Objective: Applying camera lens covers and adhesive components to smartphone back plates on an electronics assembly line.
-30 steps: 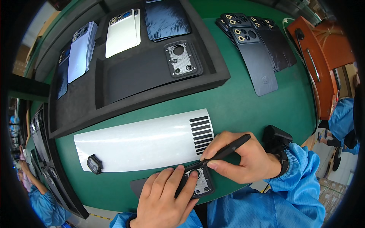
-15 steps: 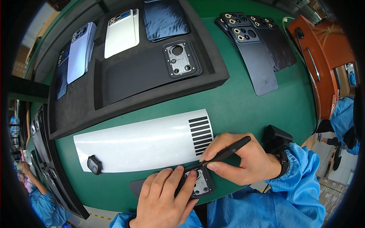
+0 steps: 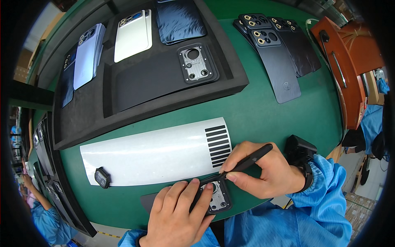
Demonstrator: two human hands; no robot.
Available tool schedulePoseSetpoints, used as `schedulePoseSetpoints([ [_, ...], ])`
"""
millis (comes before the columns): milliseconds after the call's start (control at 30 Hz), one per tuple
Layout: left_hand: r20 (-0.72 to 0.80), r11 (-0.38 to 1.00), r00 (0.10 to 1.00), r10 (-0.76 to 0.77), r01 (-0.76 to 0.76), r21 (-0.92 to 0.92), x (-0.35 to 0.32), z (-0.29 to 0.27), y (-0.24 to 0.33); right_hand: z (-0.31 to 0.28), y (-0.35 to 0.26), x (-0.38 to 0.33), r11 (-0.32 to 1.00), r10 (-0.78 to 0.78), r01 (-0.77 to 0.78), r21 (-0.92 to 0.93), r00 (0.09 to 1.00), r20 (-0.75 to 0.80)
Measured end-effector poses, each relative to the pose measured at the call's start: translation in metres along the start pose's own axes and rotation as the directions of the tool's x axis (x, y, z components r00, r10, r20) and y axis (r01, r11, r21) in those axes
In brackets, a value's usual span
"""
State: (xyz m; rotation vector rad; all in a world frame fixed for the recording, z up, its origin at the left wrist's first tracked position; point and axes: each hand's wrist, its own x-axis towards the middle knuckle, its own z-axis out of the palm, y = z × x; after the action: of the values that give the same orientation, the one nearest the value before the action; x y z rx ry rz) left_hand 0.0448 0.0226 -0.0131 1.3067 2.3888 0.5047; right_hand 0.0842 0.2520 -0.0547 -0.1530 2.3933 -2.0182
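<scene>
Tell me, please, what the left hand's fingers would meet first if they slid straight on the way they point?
Probably the black tool in the right hand, just past the camera plate; depth is unclear.

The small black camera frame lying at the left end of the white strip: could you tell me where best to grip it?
Probably by its two long edges, from above: the small black camera frame lies flat, apart from both hands, clear all round.

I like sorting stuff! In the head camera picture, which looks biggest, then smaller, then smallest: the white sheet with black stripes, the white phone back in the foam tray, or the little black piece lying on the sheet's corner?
1. White sheet with black stripes
2. White phone back, though it lies farther away, so it looks smaller than it is
3. Little black piece
</scene>
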Motion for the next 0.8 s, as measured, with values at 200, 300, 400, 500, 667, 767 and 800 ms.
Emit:
schedulePoseSetpoints([
  [200,0.003,1.000,1.000,0.001,-0.001,0.005,-0.001,-0.001,-0.001,-0.003,-0.002,-0.004,0.999,-0.035,0.034,-0.027,0.998,-0.061],
  [300,0.002,1.000,1.000,0.002,-0.002,0.007,0.000,0.000,-0.001,-0.006,-0.001,-0.010,0.930,-0.344,0.322,-0.177,0.932,-0.111],
  [400,-0.003,1.000,1.000,0.006,-0.006,0.007,0.001,0.001,-0.001,-0.002,-0.001,-0.020,0.651,-0.449,0.489,-0.580,0.865,0.226],
  [500,0.000,1.000,1.000,0.010,-0.010,0.008,0.001,0.001,-0.001,0.001,-0.006,-0.022,0.541,-0.353,0.472,-0.697,0.879,0.321],
  [667,0.001,1.000,1.000,0.010,-0.010,0.013,0.000,0.001,-0.002,0.006,-0.001,-0.022,0.518,-0.315,0.469,-0.716,0.882,0.350],
  [767,-0.003,1.000,1.000,0.014,-0.014,0.009,-0.002,0.003,-0.002,0.006,-0.002,-0.021,0.497,-0.286,0.475,-0.726,0.880,0.380],
  [800,-0.011,1.000,1.000,0.018,-0.018,0.011,-0.002,0.003,-0.002,0.006,-0.002,-0.021,0.488,-0.275,0.478,-0.731,0.879,0.390],
])
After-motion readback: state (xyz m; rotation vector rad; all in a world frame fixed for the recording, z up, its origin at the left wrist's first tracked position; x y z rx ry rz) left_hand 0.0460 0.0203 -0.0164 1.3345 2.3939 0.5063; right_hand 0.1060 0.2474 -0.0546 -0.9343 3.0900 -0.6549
